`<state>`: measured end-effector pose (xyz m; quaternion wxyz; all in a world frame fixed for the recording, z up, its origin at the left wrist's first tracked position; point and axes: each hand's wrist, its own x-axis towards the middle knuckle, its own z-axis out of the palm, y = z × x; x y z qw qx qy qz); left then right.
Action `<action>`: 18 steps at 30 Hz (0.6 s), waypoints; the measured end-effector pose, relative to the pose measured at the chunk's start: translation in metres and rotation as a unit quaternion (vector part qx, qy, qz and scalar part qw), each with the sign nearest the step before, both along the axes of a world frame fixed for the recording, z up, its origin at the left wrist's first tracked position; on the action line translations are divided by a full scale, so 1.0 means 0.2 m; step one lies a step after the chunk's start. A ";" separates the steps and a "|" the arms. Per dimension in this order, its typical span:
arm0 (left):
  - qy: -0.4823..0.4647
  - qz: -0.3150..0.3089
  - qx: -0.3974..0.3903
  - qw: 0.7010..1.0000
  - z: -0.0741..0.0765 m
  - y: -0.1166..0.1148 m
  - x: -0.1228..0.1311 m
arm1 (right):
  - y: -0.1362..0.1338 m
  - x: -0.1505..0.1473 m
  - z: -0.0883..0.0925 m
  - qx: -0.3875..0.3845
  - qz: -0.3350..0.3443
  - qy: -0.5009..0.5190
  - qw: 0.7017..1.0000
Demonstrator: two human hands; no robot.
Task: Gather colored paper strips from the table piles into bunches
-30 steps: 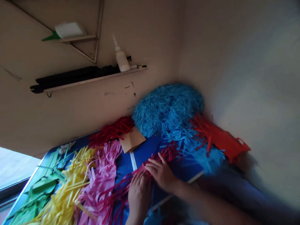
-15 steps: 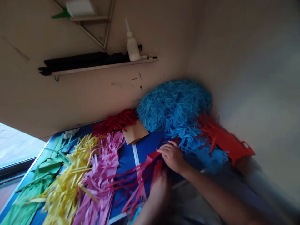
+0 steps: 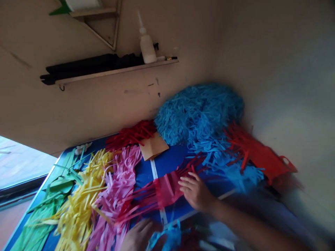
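A red fringed sheet (image 3: pixel 170 190) lies spread on the blue table (image 3: pixel 143 172), strips fanning out to both sides. My right hand (image 3: pixel 195 191) rests at its right edge, fingers apart. Blurred by motion, my left hand (image 3: pixel 142 235) is low in the view, near the pink strips (image 3: pixel 123 174) and beside a small blue bundle (image 3: pixel 171 237); what its fingers do is unclear. Yellow strips (image 3: pixel 89 188) and green strips (image 3: pixel 49 205) lie further left. Behind the red sheet is a folded tan paper (image 3: pixel 153 146).
A large blue fringe pile (image 3: pixel 199 111) fills the back corner, with a red fringed piece (image 3: pixel 264 153) to its right. Dark red strips (image 3: pixel 131 134) lie along the wall. Above, a shelf (image 3: pixel 117 71) holds a white bottle (image 3: pixel 148 47) and black items.
The red sheet has opened out flat from a narrower fold. My left hand has moved down and left from it, and my right hand has shifted slightly lower. The view has tilted a little.
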<state>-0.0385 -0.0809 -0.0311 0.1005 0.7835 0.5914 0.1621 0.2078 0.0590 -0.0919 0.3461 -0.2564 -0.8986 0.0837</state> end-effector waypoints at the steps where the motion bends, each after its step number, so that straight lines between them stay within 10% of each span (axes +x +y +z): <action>1: 0.016 -0.012 0.037 0.999 -0.02 0.06 0.09 | 0.00 0.01 0.00 -0.002 0.006 -0.002 1.000; 5: 0.061 -0.053 0.079 0.994 -0.16 0.32 0.29 | 0.03 0.08 0.00 -0.031 0.052 -0.044 0.997; 9: -0.003 -0.049 0.093 0.994 -0.28 0.35 0.19 | 0.06 0.14 0.00 -0.140 0.006 -0.094 0.986; 18: -0.030 0.195 0.009 0.980 -0.22 0.36 0.14 | 0.14 -0.05 0.04 -0.195 -0.123 -0.155 0.961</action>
